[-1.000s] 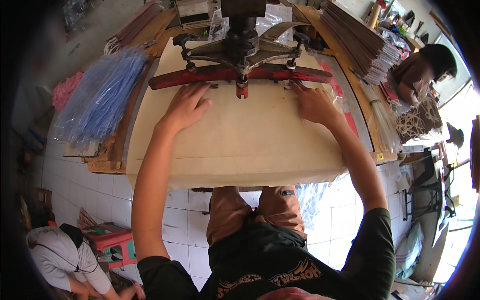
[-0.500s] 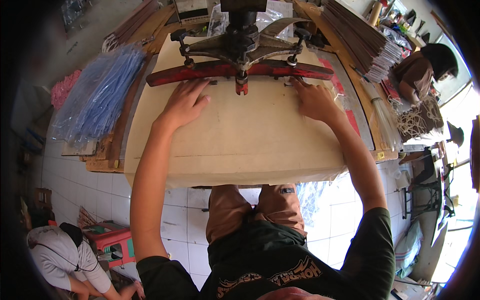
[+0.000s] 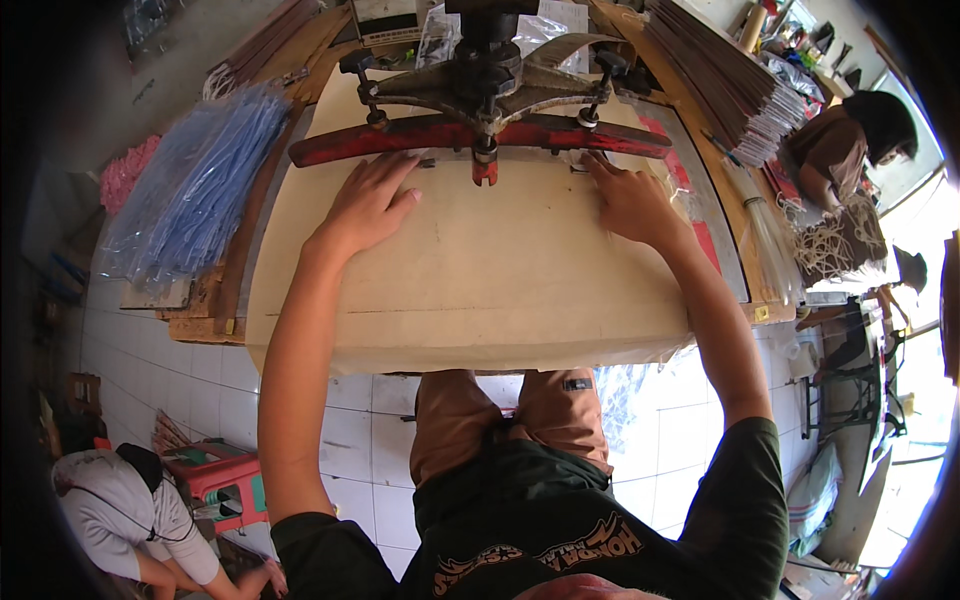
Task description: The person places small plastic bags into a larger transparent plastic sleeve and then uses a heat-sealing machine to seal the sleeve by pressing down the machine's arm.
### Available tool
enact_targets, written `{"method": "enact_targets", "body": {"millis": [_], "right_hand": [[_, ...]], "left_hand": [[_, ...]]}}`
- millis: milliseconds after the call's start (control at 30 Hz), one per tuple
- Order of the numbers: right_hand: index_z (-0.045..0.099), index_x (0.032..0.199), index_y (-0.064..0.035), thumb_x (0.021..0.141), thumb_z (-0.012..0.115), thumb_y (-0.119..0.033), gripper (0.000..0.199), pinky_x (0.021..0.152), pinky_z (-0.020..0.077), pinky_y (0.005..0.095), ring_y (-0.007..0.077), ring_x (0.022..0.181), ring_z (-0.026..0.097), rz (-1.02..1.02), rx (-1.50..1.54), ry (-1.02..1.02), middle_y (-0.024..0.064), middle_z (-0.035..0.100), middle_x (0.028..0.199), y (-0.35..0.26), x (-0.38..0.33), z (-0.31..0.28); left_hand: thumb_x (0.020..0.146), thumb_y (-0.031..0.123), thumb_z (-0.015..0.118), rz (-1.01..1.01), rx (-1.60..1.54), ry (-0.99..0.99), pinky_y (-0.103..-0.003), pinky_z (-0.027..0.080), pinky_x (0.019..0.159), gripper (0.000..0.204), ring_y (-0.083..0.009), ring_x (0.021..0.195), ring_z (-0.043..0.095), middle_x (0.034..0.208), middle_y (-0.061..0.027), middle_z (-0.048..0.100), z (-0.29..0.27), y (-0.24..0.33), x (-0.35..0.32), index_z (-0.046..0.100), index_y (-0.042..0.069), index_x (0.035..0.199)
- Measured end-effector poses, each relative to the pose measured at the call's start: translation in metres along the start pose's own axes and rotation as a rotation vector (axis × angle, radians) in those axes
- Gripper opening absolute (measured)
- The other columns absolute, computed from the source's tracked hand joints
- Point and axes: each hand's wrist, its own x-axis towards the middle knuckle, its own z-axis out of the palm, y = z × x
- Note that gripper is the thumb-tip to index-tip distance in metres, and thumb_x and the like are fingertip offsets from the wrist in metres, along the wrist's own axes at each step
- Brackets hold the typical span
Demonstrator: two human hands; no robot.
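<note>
A large tan sheet (image 3: 480, 260) covers the table in front of me and overhangs its front edge. Across its far part runs a long red bar (image 3: 390, 138), carried by a dark metal bracket (image 3: 430, 94) with screw knobs. Palm down on the sheet, my left hand (image 3: 372, 205) has its fingers stretched up to the bar, beside a small dark metal piece (image 3: 427, 163). On the other side my right hand (image 3: 636, 200) rests on the sheet, its index finger reaching a similar small piece (image 3: 579, 168) by the bar. Neither hand holds anything visible; the bar hides what lies behind it.
Clear bluish plastic sleeves (image 3: 195, 190) are piled on the left. Brown flat bundles (image 3: 725, 85) and a bunch of pale strips (image 3: 755, 215) lie right. One person (image 3: 840, 145) works at the far right, another (image 3: 130, 510) bends at lower left beside a red stool (image 3: 225, 490).
The red bar and its bracket look slightly larger and a little farther up the picture, as if raised a bit. Both hands stay in place.
</note>
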Motion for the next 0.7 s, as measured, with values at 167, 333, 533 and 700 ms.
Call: {"method": "enact_targets", "body": {"millis": [167,333,533,700], "right_hand": [[0.05,0.141,-0.0053,0.069,0.057,-0.008,0.072,0.075,0.0565,0.0529,0.0446,0.081,0.069,0.001,-0.001,-0.002,0.0171,0.056,0.141,0.0,0.0,-0.0002],[0.05,0.141,-0.0053,0.07,0.056,-0.008,0.072,0.074,0.0564,0.053,0.0446,0.078,0.069,0.007,0.002,-0.006,0.0167,0.055,0.142,0.0001,-0.0005,-0.0014],[0.051,0.14,-0.0053,0.071,0.056,-0.009,0.069,0.073,0.0563,0.0527,0.0442,0.076,0.069,0.018,0.015,0.009,0.0155,0.056,0.142,-0.0021,-0.0007,-0.0018],[0.052,0.14,-0.0051,0.072,0.055,-0.009,0.068,0.072,0.0562,0.0528,0.0435,0.077,0.069,0.021,0.015,0.016,0.0149,0.057,0.14,-0.0014,-0.0008,-0.0013]], "left_hand": [[0.098,0.031,0.055,0.003,0.008,-0.009,-0.047,0.027,0.119,0.053,-0.0316,0.144,0.037,0.153,-0.0157,0.043,0.0019,-0.0042,0.0006,0.047,0.007,0.145],[0.099,0.032,0.055,-0.009,0.0,-0.022,-0.047,0.026,0.119,0.053,-0.0306,0.144,0.036,0.153,-0.0158,0.043,0.002,-0.0045,0.0005,0.047,0.007,0.145],[0.098,0.029,0.055,-0.002,-0.014,-0.02,-0.045,0.026,0.119,0.054,-0.0314,0.144,0.036,0.153,-0.0165,0.043,-0.0004,-0.0028,0.0,0.047,0.006,0.146],[0.098,0.029,0.055,0.013,-0.011,-0.013,-0.044,0.026,0.119,0.054,-0.0311,0.145,0.036,0.153,-0.0162,0.043,0.0011,-0.0051,0.0,0.047,0.005,0.145]]}}
